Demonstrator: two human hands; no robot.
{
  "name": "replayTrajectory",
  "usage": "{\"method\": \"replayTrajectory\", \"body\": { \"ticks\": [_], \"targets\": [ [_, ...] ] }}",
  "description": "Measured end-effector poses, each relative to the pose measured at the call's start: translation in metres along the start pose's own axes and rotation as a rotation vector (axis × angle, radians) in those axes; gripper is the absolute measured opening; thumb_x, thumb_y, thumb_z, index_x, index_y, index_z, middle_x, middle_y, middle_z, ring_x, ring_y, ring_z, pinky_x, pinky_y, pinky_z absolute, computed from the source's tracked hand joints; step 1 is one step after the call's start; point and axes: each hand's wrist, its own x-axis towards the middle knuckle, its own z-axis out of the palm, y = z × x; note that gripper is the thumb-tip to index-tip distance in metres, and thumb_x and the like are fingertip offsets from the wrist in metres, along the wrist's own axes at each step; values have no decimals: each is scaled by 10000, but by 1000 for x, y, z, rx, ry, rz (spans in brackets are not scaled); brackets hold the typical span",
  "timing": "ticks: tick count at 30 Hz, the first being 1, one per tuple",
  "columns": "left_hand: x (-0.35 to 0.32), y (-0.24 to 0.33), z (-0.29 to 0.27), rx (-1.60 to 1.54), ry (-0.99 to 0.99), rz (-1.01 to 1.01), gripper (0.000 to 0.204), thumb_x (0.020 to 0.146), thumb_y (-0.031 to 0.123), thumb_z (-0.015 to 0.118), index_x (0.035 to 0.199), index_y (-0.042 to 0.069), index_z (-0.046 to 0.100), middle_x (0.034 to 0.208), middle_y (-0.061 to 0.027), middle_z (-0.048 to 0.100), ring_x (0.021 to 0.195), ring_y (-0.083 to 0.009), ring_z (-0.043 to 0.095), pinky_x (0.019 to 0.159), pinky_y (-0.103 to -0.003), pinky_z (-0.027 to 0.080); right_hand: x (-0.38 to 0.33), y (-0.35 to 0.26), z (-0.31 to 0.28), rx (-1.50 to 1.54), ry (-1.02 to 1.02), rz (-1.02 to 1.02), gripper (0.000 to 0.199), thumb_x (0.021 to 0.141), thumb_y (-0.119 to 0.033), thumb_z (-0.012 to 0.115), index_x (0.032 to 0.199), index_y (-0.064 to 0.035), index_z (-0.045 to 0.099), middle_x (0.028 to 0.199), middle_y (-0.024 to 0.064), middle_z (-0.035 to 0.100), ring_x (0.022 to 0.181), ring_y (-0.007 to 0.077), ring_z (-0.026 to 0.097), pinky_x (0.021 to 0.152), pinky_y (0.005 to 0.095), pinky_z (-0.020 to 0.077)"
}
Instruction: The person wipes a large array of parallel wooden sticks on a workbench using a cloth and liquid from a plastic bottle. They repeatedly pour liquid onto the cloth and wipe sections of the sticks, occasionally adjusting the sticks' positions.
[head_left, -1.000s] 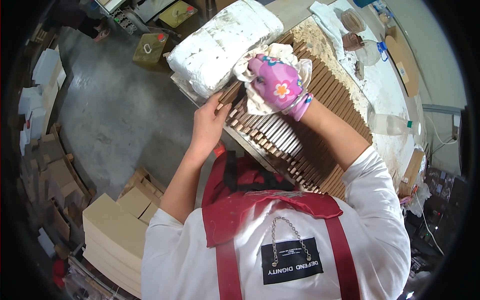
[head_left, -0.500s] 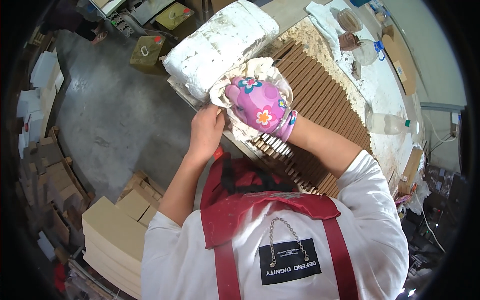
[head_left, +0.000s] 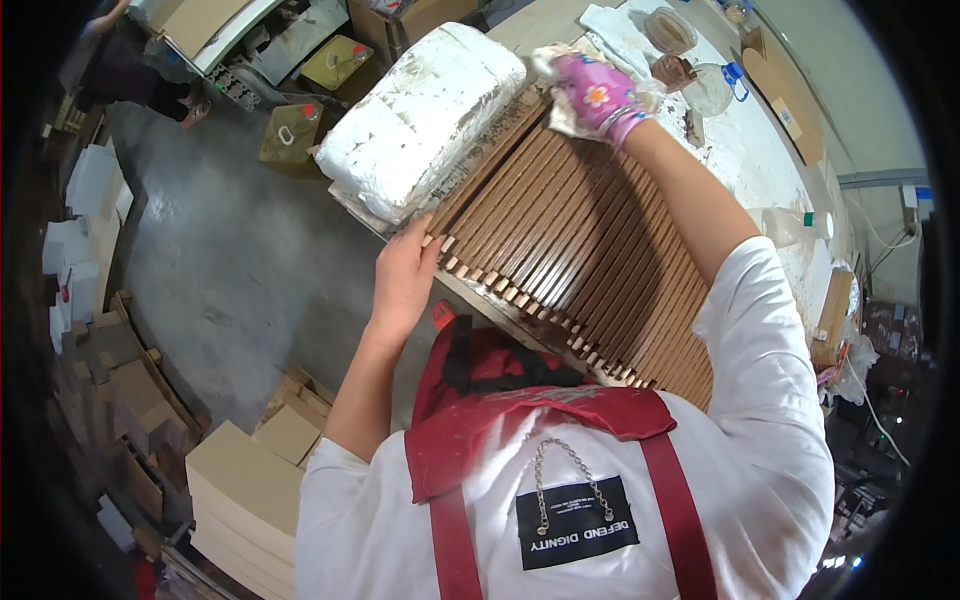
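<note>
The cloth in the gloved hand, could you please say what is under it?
Brown strips reach the near edge of the cloth; what it and the right hand cover is hidden.

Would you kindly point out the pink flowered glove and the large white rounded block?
Pink flowered glove (head_left: 600,96), head view: back of the glove.
Large white rounded block (head_left: 422,115), head view: upper face.

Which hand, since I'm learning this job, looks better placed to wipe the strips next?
Right, I'd judge: the gloved right hand holds the cloth by the far ends of the brown strips. The bare left hand is at a near end, without cloth.
</note>
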Motion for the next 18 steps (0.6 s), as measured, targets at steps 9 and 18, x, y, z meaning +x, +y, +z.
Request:
{"method": "replayTrajectory", "body": {
  "ticks": [9,18],
  "targets": [
    [7,-6,-5,-322,-97,68,440,889,146,602,1297,4,518,1152,-196,638,958,-251,655,832,-312,493,-29,131,2,870,375,69,362,887,-107,643,1213,36,579,1098,101,666,942,184,622,837,286,494],
    [12,11,4,-363,-147,-156,429,876,186,652,1239,-20,555,1011,-159,683,902,-161,623,811,-294,490,-95,53,14,740,71,146,234,913,-189,617,1091,-46,563,906,89,620,807,257,630,707,363,516]
  ]
}}
